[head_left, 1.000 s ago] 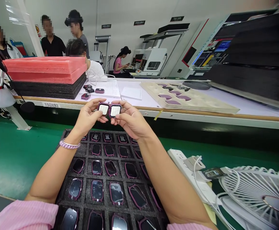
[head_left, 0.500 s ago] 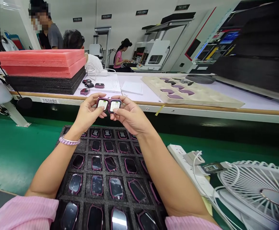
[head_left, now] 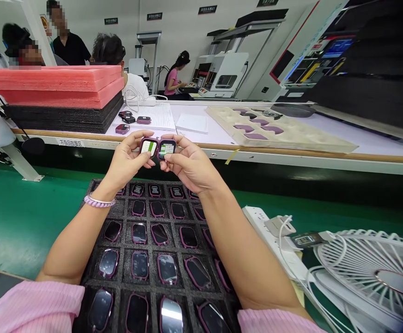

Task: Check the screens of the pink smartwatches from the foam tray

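My left hand (head_left: 131, 156) grips a purple-framed smartwatch (head_left: 148, 146), its thumb on the lit white-and-green screen. Beside it, my right hand (head_left: 191, 163) holds a second smartwatch (head_left: 167, 147) the same way, thumb at the lower edge of its lit screen. The two watches are side by side, faces toward me. Below my wrists lies a black foam tray (head_left: 124, 259) with several rows of strapless watches, one per compartment. Most of their screens are dark; those in the far row (head_left: 155, 190) show small white text. My forearms hide parts of the tray's sides.
Pink foam sheets (head_left: 59, 85) sit on black ones at the shelf's left. Loose watches (head_left: 122, 128) lie near papers (head_left: 158, 115). A beige tray (head_left: 229, 125) holds purple pieces. At right are a power strip (head_left: 274, 245) and white fan (head_left: 368, 273). Several people work behind.
Green areas have grown on both held watches' screens. My hands stay nearly in place with the same grip. In the background, people at the left have shifted.
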Motion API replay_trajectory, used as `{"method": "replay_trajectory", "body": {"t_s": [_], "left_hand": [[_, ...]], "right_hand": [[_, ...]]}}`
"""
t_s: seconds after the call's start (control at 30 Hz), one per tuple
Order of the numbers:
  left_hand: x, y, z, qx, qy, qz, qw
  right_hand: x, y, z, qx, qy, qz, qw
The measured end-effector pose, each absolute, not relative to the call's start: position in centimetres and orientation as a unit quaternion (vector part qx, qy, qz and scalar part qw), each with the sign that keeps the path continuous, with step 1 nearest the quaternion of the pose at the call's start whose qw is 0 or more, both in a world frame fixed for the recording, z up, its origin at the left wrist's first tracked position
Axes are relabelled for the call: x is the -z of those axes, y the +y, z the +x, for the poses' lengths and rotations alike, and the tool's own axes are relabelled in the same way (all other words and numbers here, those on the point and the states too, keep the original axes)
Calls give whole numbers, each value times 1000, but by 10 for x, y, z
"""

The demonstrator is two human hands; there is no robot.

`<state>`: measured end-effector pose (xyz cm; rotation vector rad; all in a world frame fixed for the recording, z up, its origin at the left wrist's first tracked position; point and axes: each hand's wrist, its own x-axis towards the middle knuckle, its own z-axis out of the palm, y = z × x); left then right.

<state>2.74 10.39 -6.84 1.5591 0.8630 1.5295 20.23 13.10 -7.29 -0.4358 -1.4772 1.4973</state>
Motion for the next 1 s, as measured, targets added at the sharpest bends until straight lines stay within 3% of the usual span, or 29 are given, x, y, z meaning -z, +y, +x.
{"method": "replay_trajectory", "body": {"t_s": [1.0], "left_hand": [[69,104,30,-603,372,561,427]], "right_hand": [[80,143,199,-638,-560,-200,489]]}}
